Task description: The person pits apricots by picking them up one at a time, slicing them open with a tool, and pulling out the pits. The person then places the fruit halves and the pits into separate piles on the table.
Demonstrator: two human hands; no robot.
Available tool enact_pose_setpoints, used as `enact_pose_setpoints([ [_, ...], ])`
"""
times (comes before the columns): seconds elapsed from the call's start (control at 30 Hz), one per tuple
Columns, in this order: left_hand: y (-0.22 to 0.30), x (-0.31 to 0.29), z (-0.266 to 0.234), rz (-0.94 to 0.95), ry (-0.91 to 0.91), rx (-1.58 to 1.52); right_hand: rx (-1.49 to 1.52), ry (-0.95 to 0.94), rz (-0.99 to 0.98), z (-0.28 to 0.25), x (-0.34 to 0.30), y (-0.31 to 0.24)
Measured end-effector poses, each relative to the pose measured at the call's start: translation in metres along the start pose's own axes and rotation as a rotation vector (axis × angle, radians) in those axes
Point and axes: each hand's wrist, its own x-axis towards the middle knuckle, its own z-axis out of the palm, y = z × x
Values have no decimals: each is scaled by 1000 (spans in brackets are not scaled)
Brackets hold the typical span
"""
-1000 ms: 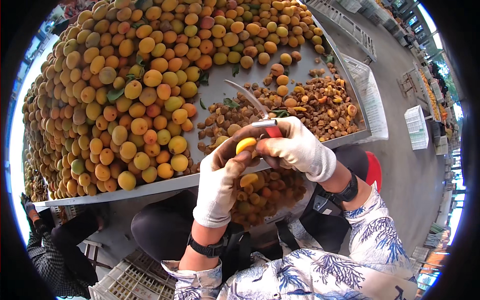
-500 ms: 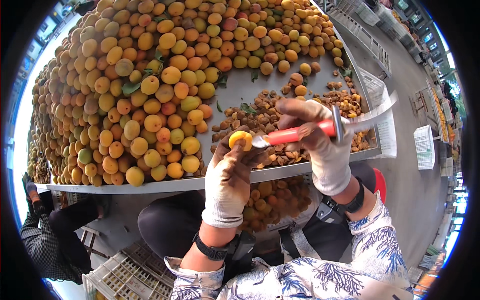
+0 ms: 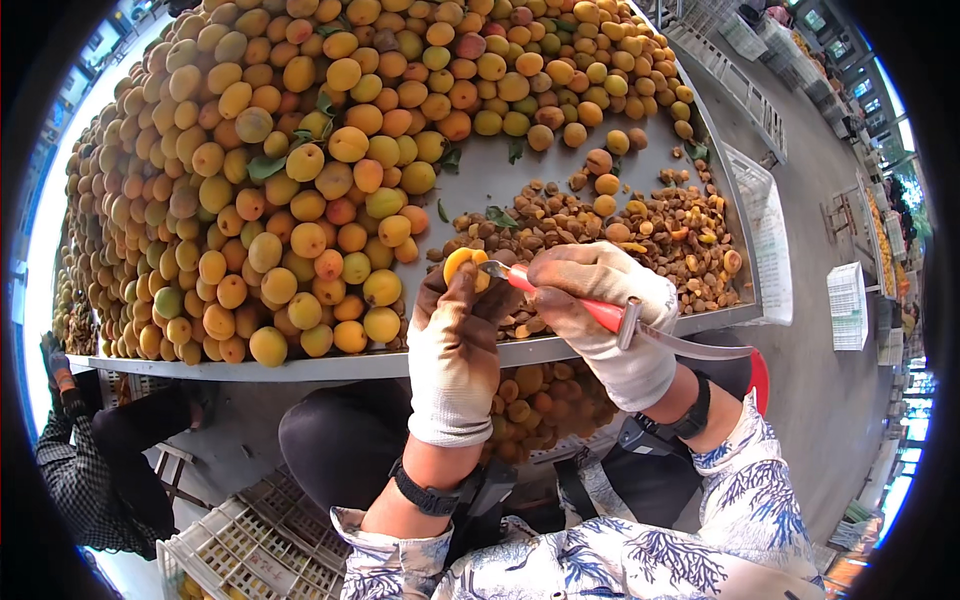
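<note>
In gloved fingers my left hand (image 3: 452,355) pinches an apricot (image 3: 462,262) that looks cut open, its yellow flesh showing. My right hand (image 3: 605,300), gloved too, is closed round a red-handled pitting knife (image 3: 602,312). The knife's small metal scoop tip meets the apricot's right side, while a long curved blade (image 3: 700,348) sticks out behind my right hand. Both hands are above the front edge of a metal table (image 3: 520,353). Just beyond them lies a spread of brown apricot pits (image 3: 690,230). A large heap of whole apricots (image 3: 250,200) covers the left and far table.
Below the table edge, between my knees, a container holds apricots (image 3: 545,410). A white plastic crate (image 3: 260,545) stands at lower left, and another crate (image 3: 765,240) is beside the table's right side. Another person (image 3: 95,460) sits at far left.
My right hand has come lower and nearer to my left hand, and the knife now slants down to the right. The scoop tip stays at the apricot; the curved blade has swung downward.
</note>
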Motion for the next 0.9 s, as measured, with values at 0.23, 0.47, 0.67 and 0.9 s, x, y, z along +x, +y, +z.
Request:
enact_pose_setpoints([
  [0.23, -6, 11, -9, 89, 92, 87, 592, 210, 685, 17, 4, -12],
  [0.47, -3, 8, 0, 123, 0, 147, 617, 137, 672, 11, 6, -5],
  [0.67, 1, 9, -1, 98, 70, 189, 267, -11, 345, 4, 5, 3],
  [0.9, 7, 2, 10, -31, 16, 189, 346, -105, 423, -4, 10, 6],
])
